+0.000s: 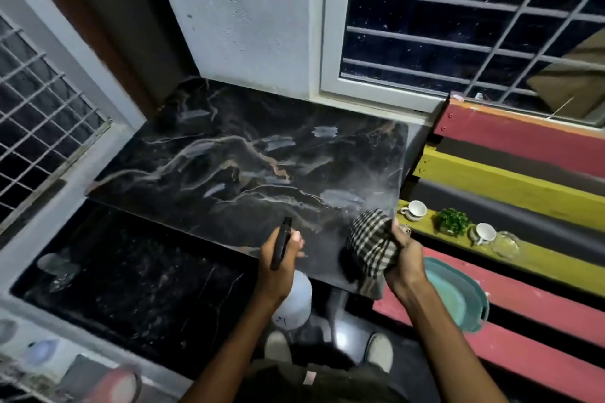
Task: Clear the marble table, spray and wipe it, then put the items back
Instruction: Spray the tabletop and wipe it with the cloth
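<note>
The black marble table (229, 154) with pale veins fills the middle of the view, its top bare. My left hand (281, 255) grips a spray bottle (294, 301) with a black nozzle and white body, held over the table's near edge. My right hand (404, 258) holds a bunched checked cloth (370, 242) at the table's near right corner. A faint mist hangs over the marble near the cloth. On the striped bench to the right stand two white cups (416, 209) (484, 233), a small green plant (453, 221) and a glass dish (505, 244).
A teal basin (458, 291) lies on a red slat of the bench (523, 137). A barred window (458, 26) and a white wall stand behind the table. A grilled door is at the left. Dark floor lies below, with small items at the bottom left.
</note>
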Demonstrator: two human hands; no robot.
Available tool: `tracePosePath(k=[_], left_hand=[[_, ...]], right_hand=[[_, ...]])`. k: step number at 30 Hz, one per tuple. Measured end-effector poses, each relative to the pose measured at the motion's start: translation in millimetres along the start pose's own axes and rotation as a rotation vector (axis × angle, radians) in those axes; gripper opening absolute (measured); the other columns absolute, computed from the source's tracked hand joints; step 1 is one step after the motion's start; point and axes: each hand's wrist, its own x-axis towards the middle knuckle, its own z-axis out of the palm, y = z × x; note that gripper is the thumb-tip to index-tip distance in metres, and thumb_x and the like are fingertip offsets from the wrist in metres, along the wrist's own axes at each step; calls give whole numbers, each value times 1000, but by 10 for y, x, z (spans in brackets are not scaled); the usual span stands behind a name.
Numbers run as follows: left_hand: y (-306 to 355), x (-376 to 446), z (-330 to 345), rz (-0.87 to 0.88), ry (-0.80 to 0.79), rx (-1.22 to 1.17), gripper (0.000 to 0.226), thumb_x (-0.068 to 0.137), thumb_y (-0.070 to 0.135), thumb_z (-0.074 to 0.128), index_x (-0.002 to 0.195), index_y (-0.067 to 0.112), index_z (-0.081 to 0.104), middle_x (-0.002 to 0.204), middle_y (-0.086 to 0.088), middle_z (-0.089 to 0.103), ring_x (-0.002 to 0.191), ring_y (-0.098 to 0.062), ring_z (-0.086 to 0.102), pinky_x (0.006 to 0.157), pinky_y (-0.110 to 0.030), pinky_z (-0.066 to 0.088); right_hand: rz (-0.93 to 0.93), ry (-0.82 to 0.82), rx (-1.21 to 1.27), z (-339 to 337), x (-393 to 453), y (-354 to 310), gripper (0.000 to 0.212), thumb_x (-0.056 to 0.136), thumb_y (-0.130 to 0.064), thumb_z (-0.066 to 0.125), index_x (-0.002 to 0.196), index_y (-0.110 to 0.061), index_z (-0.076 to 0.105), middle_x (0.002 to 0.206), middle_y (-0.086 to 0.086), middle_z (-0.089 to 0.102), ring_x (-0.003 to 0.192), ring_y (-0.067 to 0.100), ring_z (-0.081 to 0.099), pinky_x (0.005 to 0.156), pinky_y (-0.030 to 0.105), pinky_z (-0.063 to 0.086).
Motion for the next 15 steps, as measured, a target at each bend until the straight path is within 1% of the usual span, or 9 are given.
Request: tracePosePath(k=[2,3,5,6,7,8,9,12,15], left_hand=[[-71,88,-211,-52,-60,5,22,92,34,60,91,13,67,79,-3,68,76,-20,69,66,-37,58],[-99,121,-292,-74,-101,29,24,92,34,60,92,11,67,79,-5,66,72,-19,66,63,-36,58],[-147,125,-371,-96,-183,77,24,97,31,58,92,8,64,77,-7,61,63,-18,60,55,-32,55],[-177,119,-390,-104,-212,101,23,98,29,58,91,8,63,75,-6,59,56,-18,57,50,-31,52],[-198,126,-394,-111,-233,130,21,98,28,58,88,10,63,73,-6,59,49,-16,54,46,-30,49],[-221,136,-385,-118,-248,155,20,98,27,59,85,12,63,72,-6,59,42,-15,51,42,-27,46],[-238,152,-370,-123,-258,173,21,97,27,60,83,12,62,70,-7,59,39,-13,49,39,-26,44],[-315,245,-286,-169,-288,205,31,94,28,65,82,-1,61,63,-10,54,36,-14,44,37,-25,40],[-353,359,-194,-191,-273,255,49,86,41,71,77,-5,58,54,-6,44,42,-17,41,42,-29,37]], right_hand=[[-45,59,22,18,47,154,31,104,-31,41,78,-16,48,40,-11,38,27,5,34,30,15,31],[-54,99,20,7,61,226,31,104,-30,40,76,-19,45,40,-11,39,28,5,35,30,16,32],[-61,150,-7,-25,45,331,33,106,-30,40,76,-20,46,41,-10,45,29,6,41,33,18,37],[-72,173,-13,-39,30,383,33,107,-30,40,78,-18,50,44,-7,52,33,8,49,37,21,43],[-83,207,-27,-50,22,422,32,106,-30,42,82,-16,56,51,-3,62,40,12,59,47,25,50],[-90,257,-49,-80,31,453,30,106,-29,44,87,-13,61,61,0,70,51,14,68,59,31,53],[-85,295,-73,-104,44,464,27,105,-28,46,92,-12,63,69,2,74,60,15,72,66,35,53],[-79,345,-117,-163,137,429,22,104,-26,48,98,-12,63,79,3,76,75,19,72,71,37,52],[-77,365,-152,-203,237,403,23,103,-28,50,107,-9,63,93,8,74,87,23,69,74,38,52]])
